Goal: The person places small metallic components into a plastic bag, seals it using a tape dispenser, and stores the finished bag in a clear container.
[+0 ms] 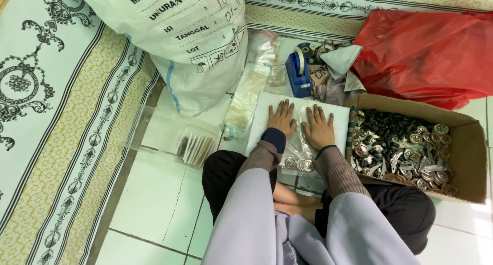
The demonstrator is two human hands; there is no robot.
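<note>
Clear plastic marks the far left: a shallow tray (169,136) holding a few flat packets, well to the left of the white board (336,113) in front of you. Just left of the board lies a long clear bag (245,102), with a big white woven sack (190,39) behind it. On the board, your left hand (282,119) and right hand (319,127) press flat, side by side, fingers straight and slightly spread, gripping nothing. Under them lies a clear plastic pouch (299,154) with round metal pieces at its near end. Behind the board stands a blue tape dispenser (299,70). Right of the board sits a cardboard box (470,142) of metal parts, with a red plastic bag (426,54) behind it.
</note>
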